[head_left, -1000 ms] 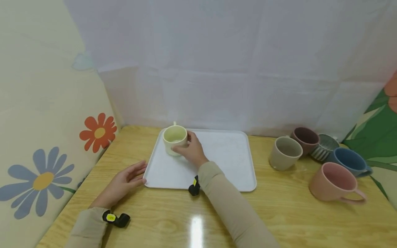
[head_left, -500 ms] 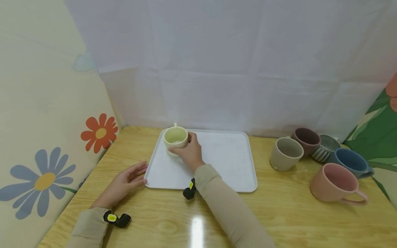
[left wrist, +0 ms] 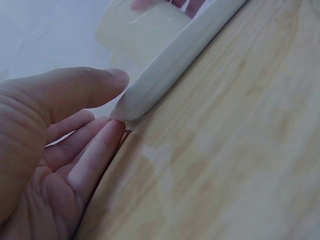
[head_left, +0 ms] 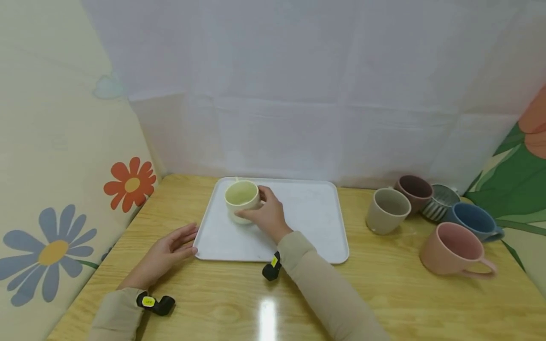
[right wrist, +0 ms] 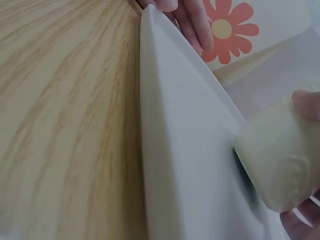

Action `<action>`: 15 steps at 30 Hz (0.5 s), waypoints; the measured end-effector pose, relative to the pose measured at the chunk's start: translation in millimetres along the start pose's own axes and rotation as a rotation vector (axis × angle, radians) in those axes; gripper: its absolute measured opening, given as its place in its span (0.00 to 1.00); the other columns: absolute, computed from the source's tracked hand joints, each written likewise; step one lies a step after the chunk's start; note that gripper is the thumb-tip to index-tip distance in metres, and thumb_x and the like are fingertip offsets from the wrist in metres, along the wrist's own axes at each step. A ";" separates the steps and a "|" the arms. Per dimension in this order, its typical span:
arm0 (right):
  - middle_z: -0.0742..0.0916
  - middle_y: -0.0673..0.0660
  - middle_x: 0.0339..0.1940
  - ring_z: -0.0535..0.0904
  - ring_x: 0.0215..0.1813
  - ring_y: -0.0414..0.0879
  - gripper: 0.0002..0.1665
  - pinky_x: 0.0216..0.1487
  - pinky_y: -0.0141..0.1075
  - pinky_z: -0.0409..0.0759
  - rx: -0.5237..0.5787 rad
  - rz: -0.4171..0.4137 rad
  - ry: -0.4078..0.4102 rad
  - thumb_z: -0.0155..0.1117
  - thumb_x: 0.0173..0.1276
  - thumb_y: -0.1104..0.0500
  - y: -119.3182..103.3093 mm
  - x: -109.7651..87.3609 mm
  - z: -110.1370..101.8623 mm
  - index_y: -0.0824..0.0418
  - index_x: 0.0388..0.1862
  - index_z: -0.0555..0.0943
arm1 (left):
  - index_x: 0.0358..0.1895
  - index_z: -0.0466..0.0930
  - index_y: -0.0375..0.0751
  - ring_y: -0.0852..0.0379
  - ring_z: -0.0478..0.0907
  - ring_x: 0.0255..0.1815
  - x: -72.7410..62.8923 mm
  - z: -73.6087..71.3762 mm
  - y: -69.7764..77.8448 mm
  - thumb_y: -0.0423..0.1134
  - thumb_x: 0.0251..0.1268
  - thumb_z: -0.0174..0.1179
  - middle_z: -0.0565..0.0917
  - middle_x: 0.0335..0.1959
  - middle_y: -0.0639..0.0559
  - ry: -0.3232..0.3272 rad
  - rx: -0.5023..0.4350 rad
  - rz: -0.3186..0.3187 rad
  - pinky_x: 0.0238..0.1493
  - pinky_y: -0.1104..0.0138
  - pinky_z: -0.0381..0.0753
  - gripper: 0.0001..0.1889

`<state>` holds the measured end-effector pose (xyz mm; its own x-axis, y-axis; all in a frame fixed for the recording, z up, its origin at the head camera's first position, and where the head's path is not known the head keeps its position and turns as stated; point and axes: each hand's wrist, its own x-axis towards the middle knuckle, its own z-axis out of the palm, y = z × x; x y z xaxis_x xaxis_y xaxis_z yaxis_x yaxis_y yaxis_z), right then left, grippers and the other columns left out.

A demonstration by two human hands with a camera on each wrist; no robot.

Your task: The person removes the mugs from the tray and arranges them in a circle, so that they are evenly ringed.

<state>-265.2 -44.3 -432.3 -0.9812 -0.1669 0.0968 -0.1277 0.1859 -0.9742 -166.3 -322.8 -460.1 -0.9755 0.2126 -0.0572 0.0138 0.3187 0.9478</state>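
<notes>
A pale yellow mug (head_left: 242,201) is over the left part of the white tray (head_left: 298,222), its handle pointing to the back. My right hand (head_left: 269,214) grips it from the right side, with the thumb on the near wall and fingers around the far side. In the right wrist view the mug (right wrist: 280,155) leans a little above a dark shadow; whether its base touches the tray I cannot tell. At the tray's front left corner, my left hand (head_left: 167,252) lies with fairly straight fingers; in the left wrist view its fingertips (left wrist: 116,127) touch the rim from outside.
Right of the tray, on the wooden table (head_left: 213,303), stand a beige mug (head_left: 386,218), a maroon mug (head_left: 415,196), a ribbed grey cup (head_left: 437,206), a blue mug (head_left: 473,222) and a pink mug (head_left: 448,253). A white cloth (head_left: 273,118) hangs behind.
The right hand has brought the yellow mug slightly toward the front of the tray. The left hand stays at the tray corner. The head view has shifted a little.
</notes>
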 end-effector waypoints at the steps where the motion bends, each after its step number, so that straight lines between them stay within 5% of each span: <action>1: 0.82 0.53 0.63 0.76 0.64 0.46 0.51 0.66 0.45 0.76 0.002 -0.003 -0.002 0.88 0.47 0.54 0.8 -1.7 -2.5 0.54 0.70 0.72 | 0.80 0.51 0.30 0.80 0.72 0.58 0.1 0.0 -0.3 0.38 0.70 0.66 0.61 0.76 0.29 -0.004 0.001 0.004 0.57 0.79 0.76 0.42; 15: 0.82 0.51 0.64 0.75 0.66 0.46 0.52 0.68 0.39 0.75 0.042 -0.034 -0.067 0.87 0.48 0.56 11.1 -21.5 -44.9 0.55 0.71 0.72 | 0.79 0.51 0.28 0.81 0.71 0.58 0.1 0.1 0.9 0.38 0.71 0.65 0.62 0.75 0.27 0.002 0.010 0.022 0.57 0.80 0.76 0.41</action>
<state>-252.0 4.8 -436.1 -0.9642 -0.2374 0.1178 -0.1537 0.1387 -0.9783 -166.4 -322.4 -459.2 -0.9754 0.2177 -0.0360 0.0371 0.3229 0.9457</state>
